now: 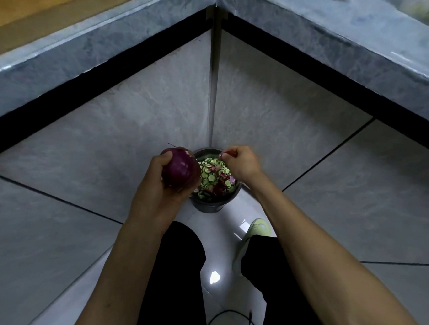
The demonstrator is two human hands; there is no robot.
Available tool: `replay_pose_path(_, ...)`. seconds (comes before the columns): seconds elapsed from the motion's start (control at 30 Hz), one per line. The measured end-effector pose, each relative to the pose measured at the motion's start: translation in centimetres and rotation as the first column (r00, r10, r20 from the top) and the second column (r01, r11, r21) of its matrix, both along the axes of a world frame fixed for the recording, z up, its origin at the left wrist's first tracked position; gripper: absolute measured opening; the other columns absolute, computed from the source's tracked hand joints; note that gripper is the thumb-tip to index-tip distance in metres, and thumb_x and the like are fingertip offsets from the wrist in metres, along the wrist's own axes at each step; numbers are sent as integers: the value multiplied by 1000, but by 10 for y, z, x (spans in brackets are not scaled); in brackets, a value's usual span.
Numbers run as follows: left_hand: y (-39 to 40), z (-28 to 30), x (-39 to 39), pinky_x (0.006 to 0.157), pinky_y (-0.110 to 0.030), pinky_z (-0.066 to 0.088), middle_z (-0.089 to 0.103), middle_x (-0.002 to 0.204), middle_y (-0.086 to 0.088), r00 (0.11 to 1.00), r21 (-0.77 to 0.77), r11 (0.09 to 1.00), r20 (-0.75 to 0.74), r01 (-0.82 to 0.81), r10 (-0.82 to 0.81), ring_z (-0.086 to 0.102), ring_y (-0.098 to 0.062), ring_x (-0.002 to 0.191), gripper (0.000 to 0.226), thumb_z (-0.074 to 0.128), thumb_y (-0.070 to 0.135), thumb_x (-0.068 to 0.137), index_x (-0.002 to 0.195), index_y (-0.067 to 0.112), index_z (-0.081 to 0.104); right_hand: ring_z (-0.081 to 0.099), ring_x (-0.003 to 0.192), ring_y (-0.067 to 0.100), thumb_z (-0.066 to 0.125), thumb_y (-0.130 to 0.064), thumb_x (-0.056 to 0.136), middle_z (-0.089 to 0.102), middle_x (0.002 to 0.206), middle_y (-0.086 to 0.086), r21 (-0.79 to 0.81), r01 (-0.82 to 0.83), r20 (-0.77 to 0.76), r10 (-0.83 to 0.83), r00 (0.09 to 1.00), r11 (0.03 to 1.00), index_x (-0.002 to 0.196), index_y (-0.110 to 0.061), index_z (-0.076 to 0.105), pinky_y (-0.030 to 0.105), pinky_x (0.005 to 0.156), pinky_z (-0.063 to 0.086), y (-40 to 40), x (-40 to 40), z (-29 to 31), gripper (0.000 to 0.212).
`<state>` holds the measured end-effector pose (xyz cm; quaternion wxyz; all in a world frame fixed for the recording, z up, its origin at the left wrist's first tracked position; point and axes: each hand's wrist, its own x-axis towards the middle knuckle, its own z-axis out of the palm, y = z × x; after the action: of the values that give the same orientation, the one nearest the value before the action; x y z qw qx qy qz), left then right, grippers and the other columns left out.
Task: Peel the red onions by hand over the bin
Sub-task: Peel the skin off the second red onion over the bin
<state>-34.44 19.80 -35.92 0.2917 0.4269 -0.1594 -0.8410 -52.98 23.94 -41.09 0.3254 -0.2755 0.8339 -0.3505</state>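
My left hand (161, 184) grips a large red onion (179, 168) from below and behind, holding it just left of the bin's rim. The onion's top shows a pale torn patch. My right hand (240, 163) hovers over the far right side of the bin, fingers curled, pinching a small scrap of onion skin (225, 154). The dark round bin (210, 206) stands on the floor in the corner, filled with green cucumber slices and purple onion peels (219, 187).
Grey tiled walls meet in a corner right behind the bin. A stone counter edge (339, 44) overhangs on both sides above. My legs in black trousers and a light green shoe (258, 228) stand near the bin. A black cable (230, 317) lies on the glossy floor.
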Motion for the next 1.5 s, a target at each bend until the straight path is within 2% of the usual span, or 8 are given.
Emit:
replay_pose_path(0.47, -23, -28, -18, 80, -43, 63, 61, 129, -16, 997, 22, 999, 74, 36, -37, 61, -33, 117, 15, 66, 21, 92, 105, 12, 68, 51, 55, 23, 47, -25, 99, 48, 56, 4, 16, 42, 9, -42, 999, 999, 57, -14, 48, 30, 59, 43, -45, -22, -39, 43)
replay_pose_path(0.6, -22, -23, -18, 91, -46, 58, 63, 115, -13, 996, 15, 1000, 85, 27, -28, 62, -31, 112, 9, 64, 20, 95, 100, 13, 67, 42, 55, 16, 47, -27, 100, 45, 62, 4, -45, 21, 35, -19, 999, 999, 69, -10, 52, 27, 56, 34, -37, -16, -26, 36)
replay_pose_path(0.8, -11, -9, -14, 89, -48, 59, 67, 117, -15, 997, -12, 1000, 81, -7, 8, 68, -33, 110, 31, 71, 37, 86, 104, 11, 69, 63, 82, -5, 63, -24, 94, 70, 88, -12, -306, -102, -34, 96, 995, 946, 99, -15, 73, 14, 78, 48, 9, 31, 22, 15)
replay_pose_path(0.93, -1, 11, -16, 69, -35, 63, 77, 92, -12, 998, -95, 994, 30, 51, -49, 76, -23, 84, 39, 63, 45, 94, 101, 7, 71, 62, 104, 5, 77, -41, 78, 67, 110, -11, -404, -238, -170, 184, 968, 883, 120, -25, 67, 30, 91, 51, 40, 54, 57, 46)
replay_pose_path(1.07, 7, 32, -18, 82, -41, 62, 75, 110, -20, 982, -219, 958, 83, 186, -172, 74, -30, 102, 63, 57, 60, 94, 117, 2, 68, 61, 102, 5, 81, -30, 78, 66, 111, -4, -429, -275, -262, 172, 950, 860, 126, -18, 65, 31, 89, 53, 51, 52, 89, 53)
replay_pose_path(1.23, 17, 51, -13, 108, -53, 47, 67, 130, -22, 959, -329, 901, 68, 283, -277, 66, -39, 118, 61, 55, 54, 99, 137, 7, 59, 63, 110, 5, 69, -28, 89, 67, 121, -5, -426, -191, -122, 153, 981, 884, 135, -20, 59, 33, 97, 53, 60, 46, 122, 47)
replay_pose_path(1.37, 23, 69, -9, 88, -38, 59, 72, 124, -13, 970, -448, 860, 100, 244, -222, 72, -31, 108, 39, 58, 33, 100, 131, 11, 62, 63, 111, 2, 69, -20, 89, 69, 119, -5, -497, -97, -55, 80, 995, 862, 131, -15, 62, 31, 101, 51, 66, 51, 133, 43)
replay_pose_path(1.5, 30, 81, -5, 92, -41, 59, 71, 124, -12, 980, -492, 847, 99, 200, -174, 73, -29, 107, 43, 63, 35, 94, 131, 13, 63, 66, 107, 3, 68, -2, 87, 71, 114, -1, -580, 22, 82, 32, 996, 814, 125, -7, 65, 29, 100, 51, 68, 56, 140, 38)
